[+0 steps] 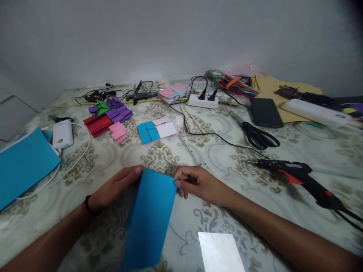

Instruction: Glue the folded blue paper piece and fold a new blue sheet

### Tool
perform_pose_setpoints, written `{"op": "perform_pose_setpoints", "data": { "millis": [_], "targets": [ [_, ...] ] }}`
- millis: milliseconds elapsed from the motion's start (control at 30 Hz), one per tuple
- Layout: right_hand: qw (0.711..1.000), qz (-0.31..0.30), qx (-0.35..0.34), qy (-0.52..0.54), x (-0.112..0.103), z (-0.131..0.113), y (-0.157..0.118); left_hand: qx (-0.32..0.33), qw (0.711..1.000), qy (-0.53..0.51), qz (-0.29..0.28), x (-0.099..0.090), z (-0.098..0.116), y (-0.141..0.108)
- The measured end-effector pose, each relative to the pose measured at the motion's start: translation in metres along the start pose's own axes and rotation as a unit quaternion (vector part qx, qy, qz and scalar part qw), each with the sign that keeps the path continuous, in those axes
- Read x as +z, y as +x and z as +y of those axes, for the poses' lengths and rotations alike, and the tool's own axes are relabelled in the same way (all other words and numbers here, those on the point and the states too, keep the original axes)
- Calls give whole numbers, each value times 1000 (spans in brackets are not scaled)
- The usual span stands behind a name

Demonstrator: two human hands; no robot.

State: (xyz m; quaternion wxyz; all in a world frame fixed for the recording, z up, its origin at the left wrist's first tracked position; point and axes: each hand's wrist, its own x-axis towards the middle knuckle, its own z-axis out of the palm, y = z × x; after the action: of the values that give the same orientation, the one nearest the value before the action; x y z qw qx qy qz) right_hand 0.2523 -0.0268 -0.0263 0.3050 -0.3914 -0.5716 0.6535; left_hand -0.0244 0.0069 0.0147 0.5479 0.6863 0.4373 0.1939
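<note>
A folded sheet of blue paper [154, 219] stands tilted in front of me, held at its two far corners. My left hand [120, 185] grips the far left corner, the thumb lying along the edge and the other fingers mostly hidden behind. At the far right corner my right hand [195, 183] pinches the paper between thumb and fingers. To the right of the blue paper, a white paper piece [221, 251] lies flat on the patterned tablecloth [181, 241].
Farther off lie folded blue-and-white paper [149, 132], red folded paper [98, 125], scissors [255, 134] and a power strip [202, 101]. A corded glue gun or soldering tool [300, 177] rests at right. Blue sheets [28, 162] and a white power bank [62, 134] are at left.
</note>
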Motion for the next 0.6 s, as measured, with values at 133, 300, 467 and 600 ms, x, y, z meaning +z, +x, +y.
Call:
{"op": "perform_pose_setpoints", "data": {
  "millis": [133, 300, 467, 600],
  "targets": [
    [1000, 13, 12, 0, 1, 2, 0, -24, 997, -41, -55, 0, -3, -1],
    [1000, 17, 5, -24, 0, 4, -1, -13, 997, -4, -71, -2, -4, 0],
    [999, 18, 8, -36, 0, 5, 0, -44, 993, -10, -106, 2, -6, 2],
    [998, 17, 4, -57, 1, 3, -1, -55, 994, -8, -94, 4, -11, 2]
  ]
}}
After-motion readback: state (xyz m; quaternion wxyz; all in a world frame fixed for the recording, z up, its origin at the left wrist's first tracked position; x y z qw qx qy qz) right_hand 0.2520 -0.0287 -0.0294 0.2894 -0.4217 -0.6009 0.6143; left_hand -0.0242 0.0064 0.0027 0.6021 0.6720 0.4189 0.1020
